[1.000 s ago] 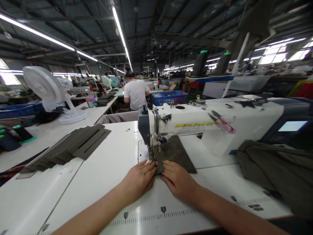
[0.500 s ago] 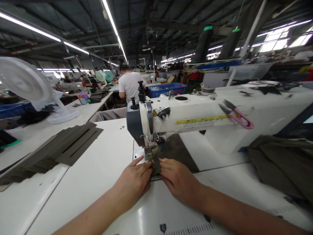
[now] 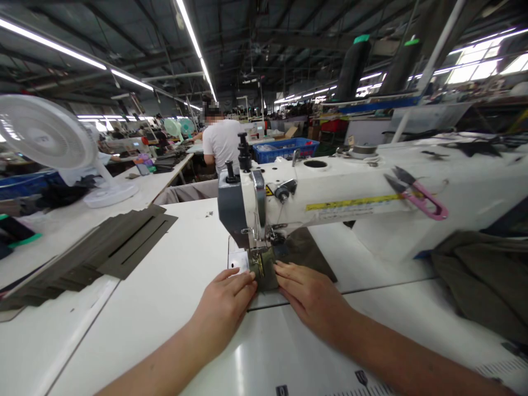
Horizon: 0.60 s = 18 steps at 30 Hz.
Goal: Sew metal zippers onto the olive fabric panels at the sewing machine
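Note:
My left hand [image 3: 226,301] lies palm down on the white machine bed, fingers stretched out, tips touching the left edge of a small dark olive fabric piece [image 3: 267,276]. My right hand [image 3: 310,291] rests on the right side of the same fabric with its fingers extended flat. Both hands are open, and their thumbs are mostly hidden. Between the fingertips, the fabric lies under the presser foot [image 3: 259,261] of a white sewing machine [image 3: 355,190]. Behind my right fingers, a larger dark fabric panel [image 3: 309,253] extends beneath the machine arm.
A stack of dark olive cut panels [image 3: 136,247] lies at left, near a white fan [image 3: 45,132]. Pink-handled thread snips [image 3: 416,195] rest on the machine arm. Dark cloth [image 3: 482,280] is heaped at right. A person in white [image 3: 223,143] works ahead beside a blue crate [image 3: 284,149].
The view has shifted slightly, so the machine and table sit further right. The small fabric between my hands now lies flatter and shows more olive surface. Both hands stay beside the presser foot.

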Each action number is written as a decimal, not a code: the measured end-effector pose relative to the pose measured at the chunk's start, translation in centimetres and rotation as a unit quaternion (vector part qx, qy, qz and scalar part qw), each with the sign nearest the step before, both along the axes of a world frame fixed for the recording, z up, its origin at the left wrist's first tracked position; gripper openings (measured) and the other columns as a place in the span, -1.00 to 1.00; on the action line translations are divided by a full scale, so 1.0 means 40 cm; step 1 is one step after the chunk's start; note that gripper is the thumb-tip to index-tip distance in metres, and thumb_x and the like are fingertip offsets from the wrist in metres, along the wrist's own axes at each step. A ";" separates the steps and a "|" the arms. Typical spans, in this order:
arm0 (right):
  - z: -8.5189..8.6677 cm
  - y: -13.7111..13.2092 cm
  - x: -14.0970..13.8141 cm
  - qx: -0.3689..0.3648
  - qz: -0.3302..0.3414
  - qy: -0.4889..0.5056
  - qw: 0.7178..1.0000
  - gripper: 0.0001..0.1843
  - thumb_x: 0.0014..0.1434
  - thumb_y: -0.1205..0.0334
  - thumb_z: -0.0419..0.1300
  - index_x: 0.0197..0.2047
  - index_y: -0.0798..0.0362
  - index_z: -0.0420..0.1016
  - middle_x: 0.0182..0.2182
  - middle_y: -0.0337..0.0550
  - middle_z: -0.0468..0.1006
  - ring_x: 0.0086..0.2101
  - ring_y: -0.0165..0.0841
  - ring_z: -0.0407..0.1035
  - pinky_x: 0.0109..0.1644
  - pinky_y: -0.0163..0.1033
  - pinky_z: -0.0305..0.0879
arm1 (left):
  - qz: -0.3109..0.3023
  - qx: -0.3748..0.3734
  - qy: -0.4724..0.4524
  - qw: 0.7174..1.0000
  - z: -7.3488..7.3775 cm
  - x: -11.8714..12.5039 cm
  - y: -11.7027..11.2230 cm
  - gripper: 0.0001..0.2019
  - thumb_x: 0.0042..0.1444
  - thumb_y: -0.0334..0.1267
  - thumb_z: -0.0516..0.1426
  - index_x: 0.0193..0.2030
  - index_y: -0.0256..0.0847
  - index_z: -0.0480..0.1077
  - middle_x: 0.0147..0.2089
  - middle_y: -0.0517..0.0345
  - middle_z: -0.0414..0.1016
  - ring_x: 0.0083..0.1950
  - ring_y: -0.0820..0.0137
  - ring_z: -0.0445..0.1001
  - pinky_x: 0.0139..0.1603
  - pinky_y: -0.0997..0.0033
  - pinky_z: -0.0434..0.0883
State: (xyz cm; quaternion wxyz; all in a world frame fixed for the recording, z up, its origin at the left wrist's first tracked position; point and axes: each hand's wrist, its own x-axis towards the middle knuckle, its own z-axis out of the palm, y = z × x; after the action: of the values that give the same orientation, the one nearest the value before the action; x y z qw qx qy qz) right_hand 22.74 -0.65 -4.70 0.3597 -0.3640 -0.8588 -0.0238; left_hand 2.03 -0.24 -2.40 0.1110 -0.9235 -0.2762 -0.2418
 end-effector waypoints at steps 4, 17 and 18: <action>-0.003 -0.009 0.000 0.022 -0.033 0.023 0.999 -0.76 0.19 0.39 0.00 -0.22 0.20 0.49 -0.23 0.02 0.54 -0.17 -0.27 0.42 -0.06 -0.14 0.38 | -0.016 0.038 0.046 0.998 0.003 0.001 0.000 -0.70 0.22 -0.47 -0.16 -0.19 -0.34 0.39 -0.23 -0.04 0.50 -0.20 0.34 0.50 -0.06 0.19 0.44; 0.004 0.006 -0.006 -0.007 -0.041 -0.075 0.996 -0.68 0.10 0.51 0.01 -0.11 0.26 0.46 -0.11 0.12 0.49 -0.07 -0.23 0.37 0.05 -0.16 0.30 | 0.003 0.072 0.061 0.996 0.005 0.025 0.021 -0.68 0.19 -0.52 -0.17 -0.31 -0.36 0.39 -0.32 -0.03 0.47 -0.32 0.37 0.48 -0.11 0.26 0.46; 0.006 0.010 -0.006 -0.012 -0.040 -0.078 0.996 -0.68 0.09 0.52 0.02 -0.10 0.26 0.46 -0.11 0.13 0.49 -0.07 -0.23 0.37 0.05 -0.17 0.29 | 0.002 0.068 0.061 0.996 0.005 0.023 0.025 -0.68 0.19 -0.52 -0.17 -0.31 -0.35 0.39 -0.33 -0.01 0.46 -0.33 0.38 0.48 -0.10 0.26 0.46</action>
State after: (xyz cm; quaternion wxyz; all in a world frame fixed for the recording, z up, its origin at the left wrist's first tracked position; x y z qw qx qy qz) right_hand 22.49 -0.26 -4.48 0.2859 -0.3995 -0.8692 -0.0558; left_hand 2.96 0.76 -2.19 0.1903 -0.9264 -0.2535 -0.2034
